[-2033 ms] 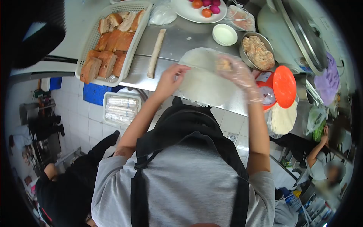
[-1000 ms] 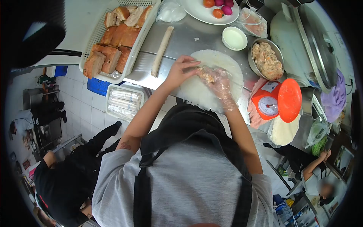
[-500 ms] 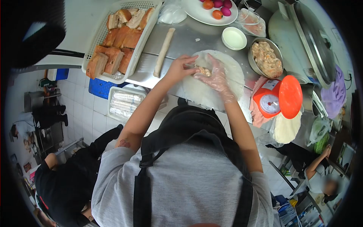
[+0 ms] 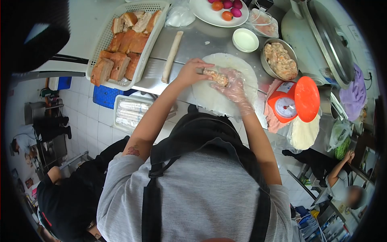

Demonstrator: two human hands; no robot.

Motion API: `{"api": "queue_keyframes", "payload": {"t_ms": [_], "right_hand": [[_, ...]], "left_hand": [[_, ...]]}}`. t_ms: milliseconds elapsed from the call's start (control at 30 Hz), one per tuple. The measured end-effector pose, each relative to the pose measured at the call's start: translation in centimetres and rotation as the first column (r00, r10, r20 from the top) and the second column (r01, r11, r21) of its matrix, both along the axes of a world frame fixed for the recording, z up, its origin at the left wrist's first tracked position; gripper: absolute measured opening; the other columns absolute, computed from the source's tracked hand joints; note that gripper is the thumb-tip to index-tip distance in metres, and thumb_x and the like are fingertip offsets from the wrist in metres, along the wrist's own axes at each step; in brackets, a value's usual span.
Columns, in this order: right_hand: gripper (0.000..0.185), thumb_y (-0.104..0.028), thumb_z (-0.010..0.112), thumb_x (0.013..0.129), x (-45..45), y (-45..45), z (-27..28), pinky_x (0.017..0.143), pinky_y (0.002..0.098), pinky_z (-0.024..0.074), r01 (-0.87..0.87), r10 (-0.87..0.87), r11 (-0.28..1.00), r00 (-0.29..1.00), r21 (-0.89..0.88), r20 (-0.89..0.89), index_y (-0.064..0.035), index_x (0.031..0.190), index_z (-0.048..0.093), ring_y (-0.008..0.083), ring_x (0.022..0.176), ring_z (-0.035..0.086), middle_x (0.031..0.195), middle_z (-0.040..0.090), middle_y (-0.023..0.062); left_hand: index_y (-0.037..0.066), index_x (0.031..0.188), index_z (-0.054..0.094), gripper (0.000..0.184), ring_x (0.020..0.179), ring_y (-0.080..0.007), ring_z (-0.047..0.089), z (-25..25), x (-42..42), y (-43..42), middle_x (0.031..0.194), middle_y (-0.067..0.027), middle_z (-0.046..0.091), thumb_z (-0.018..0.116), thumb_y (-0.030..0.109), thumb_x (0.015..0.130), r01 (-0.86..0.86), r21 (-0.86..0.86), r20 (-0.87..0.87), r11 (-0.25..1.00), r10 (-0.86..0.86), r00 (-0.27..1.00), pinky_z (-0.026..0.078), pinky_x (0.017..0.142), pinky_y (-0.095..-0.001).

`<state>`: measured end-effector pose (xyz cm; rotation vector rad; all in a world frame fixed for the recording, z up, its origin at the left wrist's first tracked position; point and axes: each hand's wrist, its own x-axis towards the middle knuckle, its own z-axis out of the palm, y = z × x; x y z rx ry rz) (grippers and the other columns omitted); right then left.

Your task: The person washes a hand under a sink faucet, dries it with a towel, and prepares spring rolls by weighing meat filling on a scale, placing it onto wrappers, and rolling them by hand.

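Observation:
A log of minced meat filling (image 4: pixel 216 76) lies on a thin, round white wrapper sheet (image 4: pixel 225 60) spread over the steel table. My bare left hand (image 4: pixel 192 72) pinches the log's left end, thumb and fingers around it. Cupped against its right end is my right hand (image 4: pixel 234 85), which wears a clear plastic glove. The underside of the filling is hidden. Left of the sheet rests a long, pale rolled stick (image 4: pixel 172 57). A metal bowl (image 4: pixel 295 72) of the same filling stands to the right.
A white basket (image 4: pixel 140 72) holds roasted pork slabs. Nearby are a plate (image 4: pixel 201 16) with small round red and purple items, a small bowl (image 4: pixel 245 40), an orange scale (image 4: pixel 281 109), a large lidded pot (image 4: pixel 300 44) and a tray of wrapped rolls (image 4: pixel 117 121). Co-workers stand behind on both sides.
The filling shows as a longer log, with more of it visible between my hands. My right hand's fingers have curled closer around its right end. The view has shifted slightly.

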<state>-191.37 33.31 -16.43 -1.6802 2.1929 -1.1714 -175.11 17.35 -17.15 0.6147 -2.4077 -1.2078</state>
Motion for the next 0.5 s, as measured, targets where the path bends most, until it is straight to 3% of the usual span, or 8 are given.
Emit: {"api": "queue_keyframes", "payload": {"t_ms": [33, 133, 267, 333, 433, 500], "right_hand": [[0.046, -0.025, 0.085, 0.07, 0.0, 0.0, -1.0, 0.091, 0.0419, 0.0483, -0.006, 0.007, 0.999, 1.0, 0.048, -0.017, -0.0138, 0.112, 0.07, 0.0328, 0.104, 0.058, 0.106, 0.065, 0.0155], [0.048, -0.028, 0.084, 0.071, -0.5, 0.0, -3.6, 0.094, 0.0431, 0.0475, -0.011, 0.008, 0.996, 1.0, 0.087, 0.03, -0.0156, 0.115, 0.07, 0.0338, 0.106, 0.058, 0.107, 0.065, 0.0156], [0.049, -0.034, 0.083, 0.071, -1.0, 0.2, -3.0, 0.093, 0.044, 0.0479, -0.025, 0.002, 0.991, 0.985, 0.132, 0.171, -0.0176, 0.115, 0.071, 0.0341, 0.105, 0.059, 0.105, 0.065, 0.015], [0.053, -0.038, 0.083, 0.07, -1.3, -0.4, -2.0, 0.095, 0.0432, 0.0467, -0.083, 0.071, 0.967, 0.996, 0.242, 0.06, -0.0187, 0.119, 0.07, 0.0342, 0.108, 0.058, 0.108, 0.065, 0.0162], [0.063, -0.045, 0.082, 0.069, -0.4, -1.4, 0.7, 0.102, 0.0422, 0.0429, -0.049, 0.079, 0.953, 0.993, 0.299, -0.087, -0.0201, 0.125, 0.066, 0.0351, 0.116, 0.056, 0.117, 0.063, 0.0187], [0.067, -0.048, 0.082, 0.068, 0.7, -1.8, 1.7, 0.104, 0.0419, 0.0413, -0.017, 0.059, 0.954, 0.99, 0.299, -0.13, -0.0205, 0.127, 0.065, 0.0356, 0.119, 0.055, 0.121, 0.062, 0.0196]], "left_hand": [[0.026, 0.102, 0.078, 0.036, 0.104, -0.0225, 0.056, 0.6, 0.1, 0.1, 0.103, -0.0017, 0.062, 0.085, 0.027, 0.067, 0.009, 0.018, 0.012, 1.0, -0.009, 1.0, 0.046, 0.091, -0.0367], [0.027, 0.107, 0.077, 0.04, 0.106, -0.0239, 0.055, 1.8, -0.3, 1.0, 0.104, -0.0017, 0.059, 0.085, 0.028, 0.067, 0.029, -0.209, 0.169, 0.977, 0.007, 0.986, 0.046, 0.092, -0.0363], [0.027, 0.109, 0.076, 0.041, 0.106, -0.0246, 0.054, 1.6, -0.5, 0.7, 0.105, -0.0015, 0.057, 0.084, 0.028, 0.068, 0.029, -0.137, 0.22, 0.99, 0.002, 0.975, 0.047, 0.091, -0.0354], [0.024, 0.109, 0.076, 0.04, 0.107, -0.0237, 0.054, 1.3, -0.2, 0.3, 0.107, -0.0015, 0.058, 0.084, 0.028, 0.07, 0.046, -0.142, 0.191, 0.989, -0.018, 0.981, 0.047, 0.091, -0.035], [0.018, 0.11, 0.076, 0.039, 0.109, -0.0209, 0.054, 0.5, 0.5, -1.1, 0.112, -0.0025, 0.059, 0.083, 0.029, 0.073, 0.077, 0.136, 0.048, 0.988, -0.084, 0.995, 0.047, 0.092, -0.0349], [0.019, 0.122, 0.07, 0.053, 0.112, -0.0214, 0.054, -1.2, 0.6, -1.9, 0.115, -0.0058, 0.059, 0.085, 0.029, 0.072, 0.131, 0.246, 0.047, 0.96, -0.147, 0.988, 0.045, 0.096, -0.0364]]}}
